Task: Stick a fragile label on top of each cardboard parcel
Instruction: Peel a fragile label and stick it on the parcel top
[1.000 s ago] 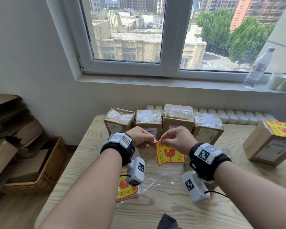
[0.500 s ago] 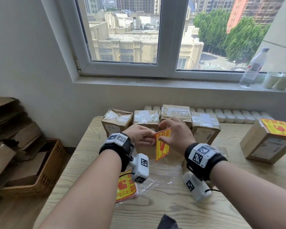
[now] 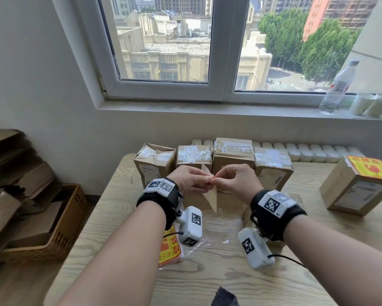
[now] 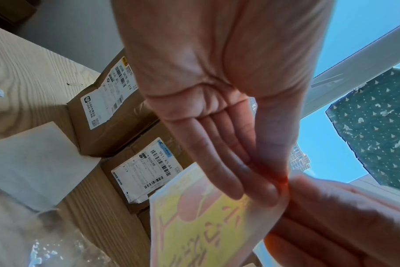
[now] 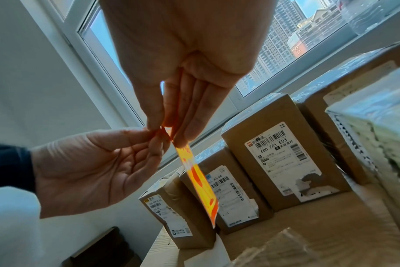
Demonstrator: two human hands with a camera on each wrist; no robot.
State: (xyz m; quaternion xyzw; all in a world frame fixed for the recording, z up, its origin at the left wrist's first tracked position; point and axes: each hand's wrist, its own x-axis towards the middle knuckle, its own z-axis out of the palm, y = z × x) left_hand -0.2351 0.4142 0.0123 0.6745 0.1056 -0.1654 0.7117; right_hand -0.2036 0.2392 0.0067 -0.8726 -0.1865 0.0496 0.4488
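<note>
Both hands meet above the table's middle and pinch the top corner of one fragile label [image 3: 211, 198], which hangs down with its pale back towards me. My left hand [image 3: 206, 184] holds the corner with thumb and fingertips [image 4: 258, 191]; my right hand [image 3: 216, 181] pinches the same corner [image 5: 169, 130]. The label's yellow and red face [image 5: 199, 182] shows in the right wrist view. Several taped cardboard parcels [image 3: 233, 151] without fragile labels on top stand in a row just behind the hands. Another parcel [image 3: 357, 188] at the right carries a fragile label on top.
A stack of labels in a clear plastic bag [image 3: 170, 250] lies on the wooden table [image 3: 207, 281] under my left wrist. A water bottle [image 3: 338, 85] and paper cups [image 3: 362, 103] stand on the windowsill. A basket with cardboard [image 3: 59, 228] sits on the floor at the left.
The label has turned from facing me to showing its back, nearly edge-on. Both hands have closed together on its top corner.
</note>
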